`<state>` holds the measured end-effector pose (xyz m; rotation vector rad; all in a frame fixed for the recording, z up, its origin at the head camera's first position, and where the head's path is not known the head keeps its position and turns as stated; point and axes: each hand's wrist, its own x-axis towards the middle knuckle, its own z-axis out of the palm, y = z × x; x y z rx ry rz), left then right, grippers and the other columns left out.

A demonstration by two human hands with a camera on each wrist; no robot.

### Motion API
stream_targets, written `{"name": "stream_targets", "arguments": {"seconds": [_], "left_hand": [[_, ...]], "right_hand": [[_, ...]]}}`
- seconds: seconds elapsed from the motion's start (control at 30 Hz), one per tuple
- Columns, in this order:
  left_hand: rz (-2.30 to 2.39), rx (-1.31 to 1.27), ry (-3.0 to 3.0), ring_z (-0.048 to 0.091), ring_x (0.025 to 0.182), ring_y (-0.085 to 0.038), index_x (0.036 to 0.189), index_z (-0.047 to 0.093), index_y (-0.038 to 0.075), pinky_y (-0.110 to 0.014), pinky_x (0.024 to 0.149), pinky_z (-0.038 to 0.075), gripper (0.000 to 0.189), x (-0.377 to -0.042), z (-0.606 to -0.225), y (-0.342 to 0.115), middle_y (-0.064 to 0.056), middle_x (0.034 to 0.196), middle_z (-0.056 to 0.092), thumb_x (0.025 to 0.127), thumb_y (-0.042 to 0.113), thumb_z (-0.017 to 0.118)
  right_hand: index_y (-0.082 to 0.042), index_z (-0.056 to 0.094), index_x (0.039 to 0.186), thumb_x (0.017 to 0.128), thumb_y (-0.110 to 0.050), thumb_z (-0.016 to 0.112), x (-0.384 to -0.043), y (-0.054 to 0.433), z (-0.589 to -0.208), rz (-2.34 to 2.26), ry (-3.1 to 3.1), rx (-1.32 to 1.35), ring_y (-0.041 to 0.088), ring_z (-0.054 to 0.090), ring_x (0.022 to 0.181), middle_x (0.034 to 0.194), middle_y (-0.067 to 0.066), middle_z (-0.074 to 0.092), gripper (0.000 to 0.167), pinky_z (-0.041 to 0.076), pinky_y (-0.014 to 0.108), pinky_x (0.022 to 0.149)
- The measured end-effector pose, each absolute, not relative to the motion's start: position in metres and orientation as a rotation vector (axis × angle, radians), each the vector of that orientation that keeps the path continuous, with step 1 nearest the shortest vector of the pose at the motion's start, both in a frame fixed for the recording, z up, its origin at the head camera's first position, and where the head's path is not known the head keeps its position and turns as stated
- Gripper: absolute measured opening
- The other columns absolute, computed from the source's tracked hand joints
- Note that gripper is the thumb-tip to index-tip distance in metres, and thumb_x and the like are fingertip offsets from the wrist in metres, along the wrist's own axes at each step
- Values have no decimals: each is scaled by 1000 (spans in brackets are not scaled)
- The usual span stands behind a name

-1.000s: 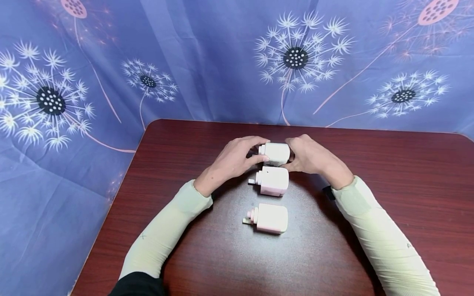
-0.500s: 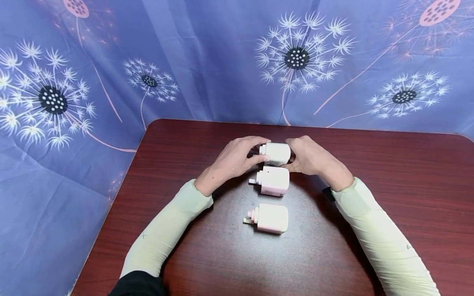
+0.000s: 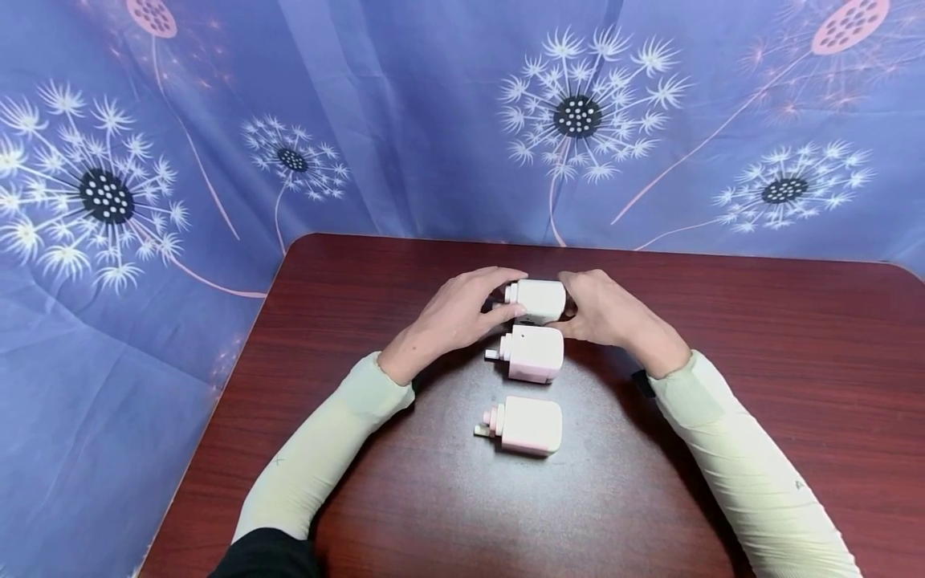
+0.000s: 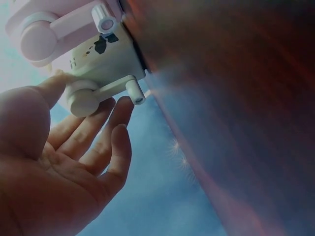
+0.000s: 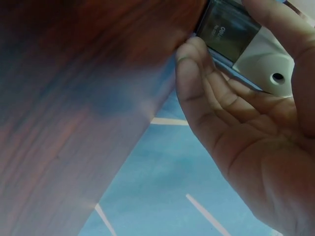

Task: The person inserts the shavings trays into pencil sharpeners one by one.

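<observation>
A cream crank pencil sharpener point(image 3: 545, 299) stands at the far end of a row of three, between both hands. My left hand point(image 3: 457, 311) holds its crank end, thumb on the near side and fingers on the far side. The left wrist view shows the cream sharpener point(image 4: 106, 61) with dark markings, its white crank hanging by the fingertips. At the opposite end, my right hand point(image 3: 610, 315) grips the body between thumb and fingers. The right wrist view shows that end's round pencil hole and dark see-through shavings drawer point(image 5: 224, 32). The right fingertips are partly hidden in the head view.
A pink-and-white sharpener point(image 3: 536, 353) stands close on the near side of the held one. Nearer still is another pinkish sharpener point(image 3: 531, 425). All stand on a dark red wooden table point(image 3: 405, 514), with a blue dandelion-print cloth point(image 3: 433, 120) behind it.
The right hand and forearm have shifted very slightly toward the near side. The left hand and all three sharpeners look the same as before.
</observation>
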<state>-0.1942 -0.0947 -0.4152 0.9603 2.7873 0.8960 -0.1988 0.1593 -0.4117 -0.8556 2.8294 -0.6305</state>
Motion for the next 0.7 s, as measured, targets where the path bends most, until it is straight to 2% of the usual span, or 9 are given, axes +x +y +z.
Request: {"name": "stream_targets", "arguments": {"seconds": [0.17,0.33,0.4,0.57,0.7], "left_hand": [[912,941,2776,55,141,-18,155,54,18,-37,116,45,59,-193,-416,-97,-1,154,58,104,43,69],[910,897,2796,55,140,-16,156,54,20,-39,113,47,60,-190,-415,-103,2,155,56,104,46,68],[907,879,2808,57,138,-15,155,54,21,-39,112,48,59,-190,-415,-107,2,154,57,104,47,67],[930,823,2829,63,129,-17,152,58,19,-40,105,51,56,-188,-414,-121,2,146,62,105,47,66],[922,778,2859,63,130,-21,151,58,17,-42,104,52,57,-186,-415,-137,1,145,63,105,50,64]], "right_hand": [[-3,62,97,81,-29,92,-197,162,-412,-633,2830,-853,22,59,72,81,6,65,43,51,40,67],[-3,65,98,80,-20,89,-192,172,-410,-695,2805,-859,23,65,77,84,7,72,35,54,40,73],[0,67,105,81,-17,87,-189,178,-409,-723,2796,-852,23,70,82,88,7,74,35,56,41,78],[4,69,120,90,-18,83,-180,194,-407,-753,2833,-818,24,74,89,98,10,77,40,59,46,82],[2,72,118,97,-21,78,-174,208,-406,-724,2940,-812,30,74,97,107,14,77,32,57,51,87]]}}
